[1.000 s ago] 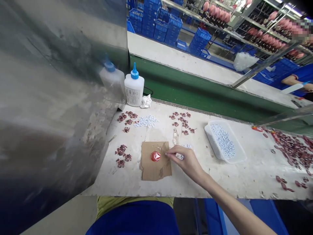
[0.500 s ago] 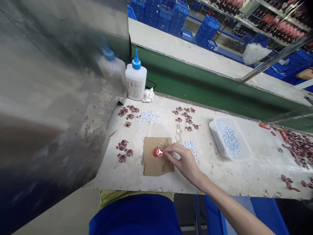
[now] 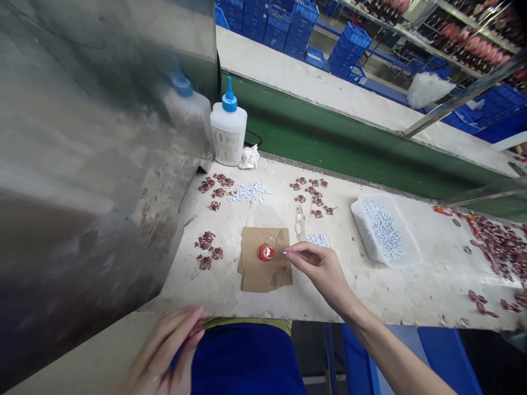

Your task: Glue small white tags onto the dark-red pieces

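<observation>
My right hand (image 3: 319, 269) pinches a small white piece (image 3: 285, 253) between thumb and fingertips, just right of a small round red dish (image 3: 265, 252) with shiny, wet-looking contents. The dish sits on a torn cardboard piece (image 3: 257, 280). My left hand (image 3: 168, 354) is closed, thumb against fingers, at the table's near edge; a bit of something reddish shows at its fingertips, too blurred to name. Beside my right hand lies a small pile of white-and-blue pieces (image 3: 318, 240), partly hidden by it. Another such pile (image 3: 251, 191) lies farther back.
Clusters of small brown-red parts (image 3: 205, 240) lie at left, with more (image 3: 316, 193) at the back. A white bottle with blue nozzle (image 3: 228, 134) stands beside crumpled tissue (image 3: 249, 157). At right are a clear tub (image 3: 411, 255) of white-and-blue pieces and a brown-red heap (image 3: 500, 247). A metal panel (image 3: 102, 164) borders the left.
My left hand has come into view at the lower left. My right hand has drawn back from the red dish to the right, with the white piece in its fingertips.
</observation>
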Motion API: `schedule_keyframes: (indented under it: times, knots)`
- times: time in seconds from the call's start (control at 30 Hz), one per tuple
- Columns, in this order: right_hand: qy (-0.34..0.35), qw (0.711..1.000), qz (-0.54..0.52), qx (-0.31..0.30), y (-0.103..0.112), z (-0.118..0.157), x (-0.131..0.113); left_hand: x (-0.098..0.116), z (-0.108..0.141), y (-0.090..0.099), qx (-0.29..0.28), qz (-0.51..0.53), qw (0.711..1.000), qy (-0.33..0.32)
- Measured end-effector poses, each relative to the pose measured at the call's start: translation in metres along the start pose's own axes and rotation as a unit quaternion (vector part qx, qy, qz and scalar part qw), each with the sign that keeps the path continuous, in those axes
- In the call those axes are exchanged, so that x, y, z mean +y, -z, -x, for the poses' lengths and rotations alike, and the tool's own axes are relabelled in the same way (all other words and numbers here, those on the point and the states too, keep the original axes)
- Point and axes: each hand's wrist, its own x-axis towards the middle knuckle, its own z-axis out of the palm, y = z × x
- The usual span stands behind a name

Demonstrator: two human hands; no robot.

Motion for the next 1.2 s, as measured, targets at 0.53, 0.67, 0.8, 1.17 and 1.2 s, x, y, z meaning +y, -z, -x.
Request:
schedule_keyframes:
  times: [0.53, 0.67, 0.8, 1.17, 1.2]
  knots:
    - [0.186, 0.982, -0.027, -0.036, -0.024, 0.045, -0.046, 0.05, -0.053, -0.047, -0.102, 0.14, 0.985, -0.021]
    - [0.17, 0.984, -0.029, -0.046, -0.025, 0.046, -0.042, 0.051, -0.052, -0.048, -0.096, 0.133, 0.986, -0.012]
    - [0.166, 0.984, -0.031, -0.059, -0.023, 0.044, -0.041, 0.05, -0.051, -0.048, -0.102, 0.138, 0.985, -0.002]
    - [0.293, 0.939, 0.176, -0.043, -0.024, 0.051, -0.044, 0.052, -0.051, -0.057, -0.079, 0.116, 0.99, 0.015]
    - [0.301, 0.934, 0.186, -0.046, -0.023, 0.051, -0.044, 0.052, -0.052, -0.058, -0.081, 0.126, 0.988, 0.022]
